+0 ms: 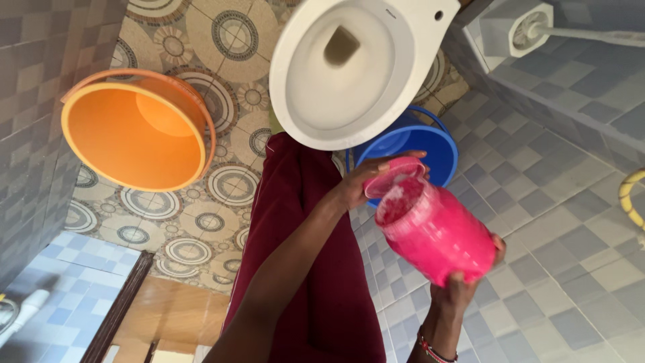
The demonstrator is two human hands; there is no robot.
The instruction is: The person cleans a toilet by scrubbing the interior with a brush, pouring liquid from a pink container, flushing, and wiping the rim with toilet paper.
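The right hand (463,286) is wrapped around the base of a translucent pink plastic jar (437,232), fingers curled up its far side and thumb beneath, so the grip is closed firmly on the jar. The jar is tilted, its open mouth turned up and to the left, with a white powdery film clinging inside the neck. No label shows on the side facing the camera (the plastic there is plain pink all over). The left hand (359,185) is closed on a round pink plastic lid (396,176), fingertips along its upper rim, holding it right at the jar's mouth; whether lid and mouth actually touch cannot be told. A beaded bracelet (437,351) in red, white and dark colours circles the right wrist.

Just behind the lid sits a blue plastic bucket (420,144), partly hidden by the hands. Next to it, filling the top centre of the view, is a white ceramic toilet bowl (302,101), seat up. Well apart to the left, an orange plastic bucket (134,131) stands on the floor of circle-patterned beige tiles (222,188). A dark maroon garment (316,269) hangs below the forearms. Grey-blue square wall tiles (571,202) cover the right side, where a white wall fitting (517,30) is mounted near the top.
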